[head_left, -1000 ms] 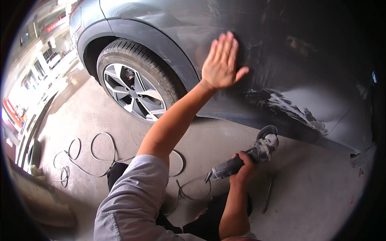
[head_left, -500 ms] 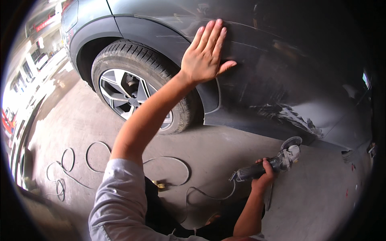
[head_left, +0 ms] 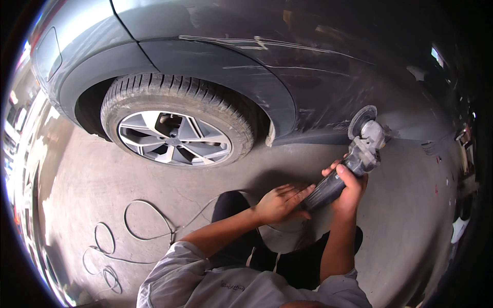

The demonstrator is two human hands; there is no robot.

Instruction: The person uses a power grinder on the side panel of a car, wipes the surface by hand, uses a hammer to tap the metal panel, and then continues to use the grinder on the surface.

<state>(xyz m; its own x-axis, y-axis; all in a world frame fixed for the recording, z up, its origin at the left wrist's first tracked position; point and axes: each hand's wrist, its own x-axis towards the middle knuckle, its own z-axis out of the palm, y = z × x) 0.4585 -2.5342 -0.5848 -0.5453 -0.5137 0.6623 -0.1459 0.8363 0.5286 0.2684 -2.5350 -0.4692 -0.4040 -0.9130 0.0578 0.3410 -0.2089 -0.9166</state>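
Note:
My right hand (head_left: 352,187) is wrapped round the front of a dark angle grinder's body (head_left: 328,190). The grinder points up and to the right, its grey gear head (head_left: 368,146) dusty and its round disc (head_left: 362,121) tilted in front of the car's lower panel. Whether the disc touches the panel, I cannot tell. At the grinder's rear end, my left hand (head_left: 282,204) has its fingers along one side and its thumb at the other. Above the disc, the dark grey car panel (head_left: 328,87) carries several pale scratches (head_left: 262,43).
The car's wheel (head_left: 174,136), with its dusty tyre, stands left of the grinder under a dark arch trim (head_left: 205,56). A grey cable (head_left: 149,238) lies in loops on the concrete floor (head_left: 102,179) at the left. My bent knee (head_left: 231,205) is below the wheel.
My left hand has come down off the car panel to the grinder's rear. The right hand has raised the grinder toward the panel and tilted it upward. The view has shifted too.

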